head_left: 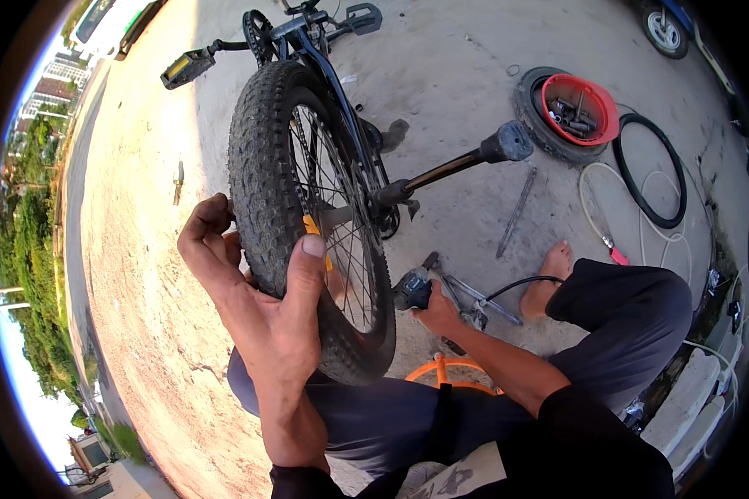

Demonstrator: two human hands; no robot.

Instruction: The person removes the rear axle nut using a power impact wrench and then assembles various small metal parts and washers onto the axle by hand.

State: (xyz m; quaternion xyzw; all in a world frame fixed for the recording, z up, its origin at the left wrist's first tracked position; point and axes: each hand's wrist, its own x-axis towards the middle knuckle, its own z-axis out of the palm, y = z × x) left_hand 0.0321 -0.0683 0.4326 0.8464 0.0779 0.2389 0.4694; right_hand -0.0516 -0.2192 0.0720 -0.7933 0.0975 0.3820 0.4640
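Just one tyre (260, 158) in left hand (268, 312)

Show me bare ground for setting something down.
Mostly bare: sunlit ground left of the left hand, and shaded ground between the top pedal and red bowl. Crowded: around the right hand and the black ring.

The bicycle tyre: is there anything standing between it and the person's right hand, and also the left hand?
Right hand: yes, in this view the dark tool it holds lies between it and the bicycle tyre. Left hand: nothing visible stands in between; it clasps the bicycle tyre directly, from both sides.
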